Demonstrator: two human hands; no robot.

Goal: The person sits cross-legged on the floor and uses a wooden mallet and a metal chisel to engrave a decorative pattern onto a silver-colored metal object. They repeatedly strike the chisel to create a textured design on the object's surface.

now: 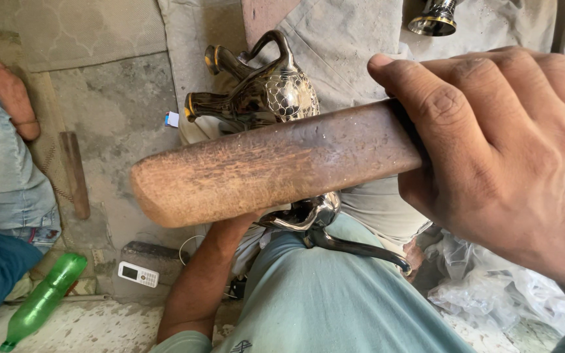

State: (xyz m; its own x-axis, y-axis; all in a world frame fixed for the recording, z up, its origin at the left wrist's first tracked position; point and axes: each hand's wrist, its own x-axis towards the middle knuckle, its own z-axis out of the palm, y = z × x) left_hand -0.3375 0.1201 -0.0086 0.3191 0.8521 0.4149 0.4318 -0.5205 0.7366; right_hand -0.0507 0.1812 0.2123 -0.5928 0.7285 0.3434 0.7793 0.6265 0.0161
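Note:
My right hand (pixel 498 144) grips a thick, worn wooden stick (pixel 263 167), held level across the view close to the camera. Behind the stick, my left forearm (pixel 197 287) reaches up toward a shiny dark metal pitcher (pixel 269 98) with a curved handle and spouts; the stick hides my left hand. More polished metal, with a thin curved spout (pixel 361 248), shows just under the stick above my knee in pale green trousers (pixel 322 301). I cannot tell whether my left hand holds the pitcher.
Another person sits at the left, with a bare foot (pixel 8 91) and jeans. A green plastic bottle (pixel 44 297), a small white phone (pixel 137 274) and a wooden piece (pixel 76 173) lie on the concrete floor. Crumpled clear plastic (pixel 485 287) lies at the right. A metal base (pixel 433 19) stands at the top.

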